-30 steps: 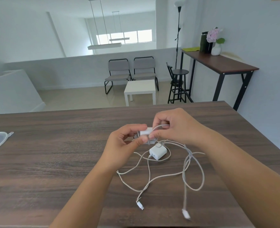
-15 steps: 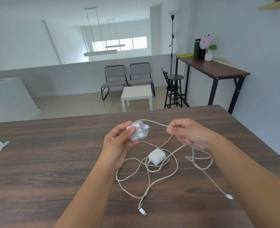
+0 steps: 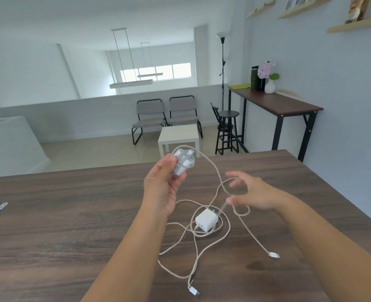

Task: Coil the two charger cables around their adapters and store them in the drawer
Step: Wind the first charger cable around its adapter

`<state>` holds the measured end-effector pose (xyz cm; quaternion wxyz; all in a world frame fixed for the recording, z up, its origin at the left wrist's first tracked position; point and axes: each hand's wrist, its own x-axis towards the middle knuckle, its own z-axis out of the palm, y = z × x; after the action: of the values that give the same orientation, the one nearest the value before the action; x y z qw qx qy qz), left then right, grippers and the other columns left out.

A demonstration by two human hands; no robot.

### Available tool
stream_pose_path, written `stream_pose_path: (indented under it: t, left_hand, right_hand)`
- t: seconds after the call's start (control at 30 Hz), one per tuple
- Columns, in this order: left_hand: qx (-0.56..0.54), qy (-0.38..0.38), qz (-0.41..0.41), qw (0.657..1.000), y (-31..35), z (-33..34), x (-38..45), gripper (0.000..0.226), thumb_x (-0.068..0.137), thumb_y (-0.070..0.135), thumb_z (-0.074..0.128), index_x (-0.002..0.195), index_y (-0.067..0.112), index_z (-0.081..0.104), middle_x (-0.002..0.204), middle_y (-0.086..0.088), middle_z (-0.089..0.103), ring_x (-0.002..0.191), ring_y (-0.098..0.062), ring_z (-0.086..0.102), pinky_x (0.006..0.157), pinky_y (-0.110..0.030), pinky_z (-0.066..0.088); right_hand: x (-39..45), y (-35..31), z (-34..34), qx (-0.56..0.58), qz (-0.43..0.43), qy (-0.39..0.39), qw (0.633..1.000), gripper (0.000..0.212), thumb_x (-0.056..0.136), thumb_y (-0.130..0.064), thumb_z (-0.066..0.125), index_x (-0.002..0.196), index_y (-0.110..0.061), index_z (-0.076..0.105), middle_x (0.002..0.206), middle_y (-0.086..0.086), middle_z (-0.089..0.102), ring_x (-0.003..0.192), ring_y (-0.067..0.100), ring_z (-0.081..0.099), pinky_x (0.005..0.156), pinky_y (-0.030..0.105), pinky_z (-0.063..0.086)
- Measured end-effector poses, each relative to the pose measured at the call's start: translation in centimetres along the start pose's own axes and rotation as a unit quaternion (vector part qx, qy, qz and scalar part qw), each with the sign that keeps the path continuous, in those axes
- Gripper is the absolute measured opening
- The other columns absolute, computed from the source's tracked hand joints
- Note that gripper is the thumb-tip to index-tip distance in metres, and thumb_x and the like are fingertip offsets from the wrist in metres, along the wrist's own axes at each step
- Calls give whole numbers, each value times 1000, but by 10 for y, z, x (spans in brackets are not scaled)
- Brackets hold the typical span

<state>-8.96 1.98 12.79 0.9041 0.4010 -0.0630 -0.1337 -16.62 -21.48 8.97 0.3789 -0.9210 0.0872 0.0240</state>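
on the dark table [image 3: 71,225], the left hand [image 3: 164,188] is raised at centre, fingers curled round the first adapter [image 3: 183,162] with a few turns of cable [image 3: 213,168] already on it. just right, the right hand [image 3: 249,194] is blurred, fingers spread; whether it pinches the cable i cannot tell. the second adapter [image 3: 205,221] lies nearer, tangled in loops. i'd keep each turn taut and lift the free strand clear first.
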Motion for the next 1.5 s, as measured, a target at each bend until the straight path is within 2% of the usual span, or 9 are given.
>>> stream_pose_path:
  t: [0.2,0.3,0.37,0.53,0.7,0.9,1.03,1.17,1.5]
  left_hand:
    - [31,-27,-38,998,-20,15,-6,35,71,14,72,106,7,65,86,-6,74,71,-16,68,57,-22,58]
    - [10,-39,-42,998,-19,22,-7,46,69,16,72,113,4,64,91,-8,73,72,-15,70,57,-21,58]
    - [0,-45,-42,998,-17,22,-6,52,71,17,71,120,3,62,96,-8,72,74,-13,71,57,-20,58]
    - [22,-87,-63,994,-17,14,-13,55,74,17,70,125,-1,59,100,-11,71,76,-15,70,58,-22,59]
    - [67,-114,-54,990,-27,12,-21,34,73,10,69,107,7,64,95,-10,73,72,-18,72,59,-25,60]
    - [72,-49,-3,996,-35,1,-10,32,77,12,71,109,10,65,98,-6,71,82,-17,73,69,-25,60]
    - [114,-38,46,992,-44,-8,-4,33,82,7,69,114,14,62,103,-6,63,86,-19,72,73,-30,60]
    - [317,4,142,938,-56,-21,0,29,81,16,78,102,31,67,104,5,67,88,-24,67,80,-42,58]
    - [429,-108,177,879,-52,-25,-10,25,77,23,81,99,28,72,109,11,71,99,-13,63,82,-46,57]
  right_hand:
    - [14,-56,23,251,-149,38,956,69,89,-14,62,146,-40,31,147,-13,43,132,2,41,109,31,33]
    - [20,-61,43,391,-157,110,900,37,95,-12,55,130,-24,53,96,3,71,86,19,68,81,29,52]
    - [16,-59,51,476,-155,119,858,26,93,-19,59,119,-20,58,60,0,54,46,14,46,47,23,38]
    - [16,-46,34,577,-133,113,798,21,81,-21,65,97,-8,68,49,-6,45,37,5,23,39,21,14]
    - [15,-49,33,455,-83,209,862,9,88,-4,64,91,-4,72,64,2,63,40,-1,45,43,10,34]
    - [13,-38,65,199,-98,265,938,10,86,-25,71,83,-33,76,49,-15,46,47,2,41,53,14,34]
    - [-1,-42,76,25,-155,247,956,22,93,-22,59,108,-29,73,84,-12,70,80,8,63,74,25,49]
    - [-13,-50,65,-164,-151,145,964,19,95,-30,49,79,-23,56,72,-7,55,76,18,53,69,35,45]
    - [-21,-64,2,-163,-233,105,953,10,90,-32,63,90,-26,71,71,-22,55,68,-6,50,66,20,39]
